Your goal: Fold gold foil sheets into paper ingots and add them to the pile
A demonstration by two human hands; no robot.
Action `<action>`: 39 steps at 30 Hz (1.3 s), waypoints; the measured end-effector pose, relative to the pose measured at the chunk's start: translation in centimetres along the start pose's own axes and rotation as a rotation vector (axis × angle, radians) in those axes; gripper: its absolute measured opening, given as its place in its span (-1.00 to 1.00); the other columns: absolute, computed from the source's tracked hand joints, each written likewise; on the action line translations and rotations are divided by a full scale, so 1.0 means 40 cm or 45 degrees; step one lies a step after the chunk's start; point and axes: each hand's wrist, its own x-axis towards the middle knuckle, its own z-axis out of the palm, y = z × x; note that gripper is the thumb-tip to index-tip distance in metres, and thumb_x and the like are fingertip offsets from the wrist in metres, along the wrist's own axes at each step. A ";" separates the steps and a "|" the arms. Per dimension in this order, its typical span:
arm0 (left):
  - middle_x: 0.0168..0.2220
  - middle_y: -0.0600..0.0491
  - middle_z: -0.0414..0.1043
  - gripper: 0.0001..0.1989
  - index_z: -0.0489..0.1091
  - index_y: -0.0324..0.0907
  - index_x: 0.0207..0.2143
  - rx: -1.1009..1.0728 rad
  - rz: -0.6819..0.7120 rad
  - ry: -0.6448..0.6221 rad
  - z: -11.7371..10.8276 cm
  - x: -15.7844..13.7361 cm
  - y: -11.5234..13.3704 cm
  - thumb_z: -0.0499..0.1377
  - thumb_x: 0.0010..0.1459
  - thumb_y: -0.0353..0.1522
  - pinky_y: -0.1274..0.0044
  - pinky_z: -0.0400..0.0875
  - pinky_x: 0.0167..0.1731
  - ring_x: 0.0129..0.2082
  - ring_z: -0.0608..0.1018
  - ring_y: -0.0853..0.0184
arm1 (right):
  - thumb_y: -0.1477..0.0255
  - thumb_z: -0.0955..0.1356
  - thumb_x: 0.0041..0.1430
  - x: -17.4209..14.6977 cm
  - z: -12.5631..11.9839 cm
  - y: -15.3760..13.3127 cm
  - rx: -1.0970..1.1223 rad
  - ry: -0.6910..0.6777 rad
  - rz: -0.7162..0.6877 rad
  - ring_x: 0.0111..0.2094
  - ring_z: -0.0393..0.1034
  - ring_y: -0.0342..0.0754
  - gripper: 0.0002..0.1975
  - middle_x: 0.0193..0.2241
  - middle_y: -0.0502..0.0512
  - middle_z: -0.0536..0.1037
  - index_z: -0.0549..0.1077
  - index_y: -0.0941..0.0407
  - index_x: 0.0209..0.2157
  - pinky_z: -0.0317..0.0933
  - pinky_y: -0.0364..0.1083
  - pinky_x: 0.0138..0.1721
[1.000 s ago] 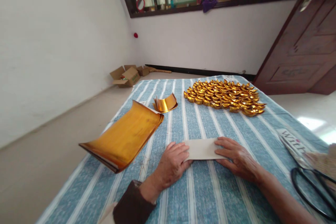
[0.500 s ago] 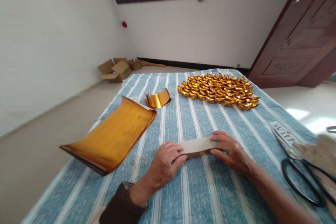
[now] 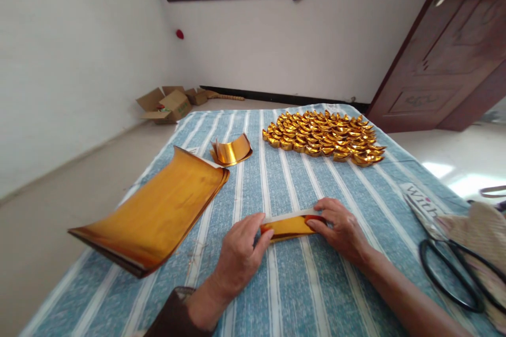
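Note:
A narrow folded strip of gold foil paper (image 3: 290, 226) lies low over the cloth, gold side facing me and a pale band along its far edge. My left hand (image 3: 242, 245) pinches its left end between thumb and fingers. At the other end, my right hand (image 3: 340, 225) grips it the same way. Left of my hands rests a stack of large gold foil sheets (image 3: 158, 205), curled at the ends. Beyond the strip sits a small curved pile of gold foil pieces (image 3: 232, 150). Many folded gold paper ingots (image 3: 322, 137) stand in rows at the far right.
A blue and white striped cloth (image 3: 253, 189) covers the table. Large black-handled scissors (image 3: 448, 253) lie at the right beside a beige knitted item (image 3: 470, 224). Cardboard boxes (image 3: 168, 105) stand on the floor by the wall, and a brown door (image 3: 438, 58) is at the right.
The strip's near side has turned from pale to mostly gold as the paper was folded over. Both hands still grip its ends. The camera view has shifted slightly.

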 end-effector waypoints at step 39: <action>0.28 -0.24 0.10 -0.25 0.08 -0.31 0.26 0.091 0.326 -0.680 0.015 -0.036 0.100 0.14 0.17 -0.03 0.04 0.16 0.16 0.27 0.19 -0.03 | 0.33 0.31 0.23 -0.009 0.002 -0.007 -0.202 0.098 0.074 -0.16 0.41 0.10 -0.78 -0.24 0.20 0.53 0.42 0.13 -0.13 0.36 0.08 -0.15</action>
